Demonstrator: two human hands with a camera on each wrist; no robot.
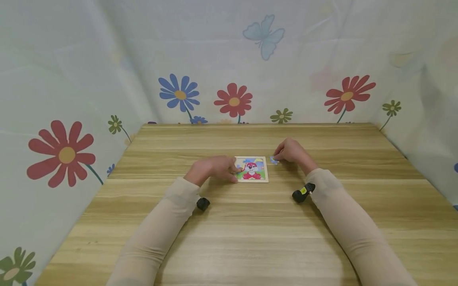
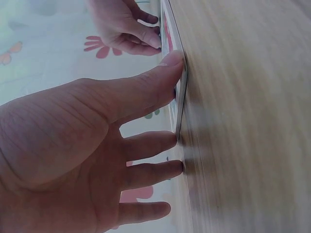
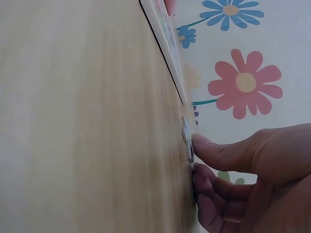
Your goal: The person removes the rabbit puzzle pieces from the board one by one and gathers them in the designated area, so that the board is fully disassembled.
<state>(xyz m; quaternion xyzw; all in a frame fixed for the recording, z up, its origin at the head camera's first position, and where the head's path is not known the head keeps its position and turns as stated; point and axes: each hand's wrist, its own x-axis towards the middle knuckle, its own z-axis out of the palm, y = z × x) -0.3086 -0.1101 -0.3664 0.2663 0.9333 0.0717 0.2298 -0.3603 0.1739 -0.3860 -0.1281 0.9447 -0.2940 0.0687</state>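
We see a small square puzzle lying flat on the wooden tabletop, its picture a cartoon animal in pink and red on a green and blue ground, set within a pale frame; our left hand is at its left side, with the thumb resting on the frame and a finger reaching over the picture; in the left wrist view that grip is spread, the other fingers nearly straight, one tip at the puzzle's edge and the lowest finger standing free; we see it steady the puzzle's side rather than wrap round it.

Just beyond the puzzle's right edge, apart from it, a small blue puzzle piece is at the tabletop; our right hand is at it, the thumb touching the piece and the fingers bent close beside; this grip is nearly closed, but we cannot tell whether the piece is pinched or only touched.

We wear beige sleeves, with a black camera at each wrist; behind the tabletop hangs a white curtain printed with a blue flower, red flowers and a pale blue butterfly.
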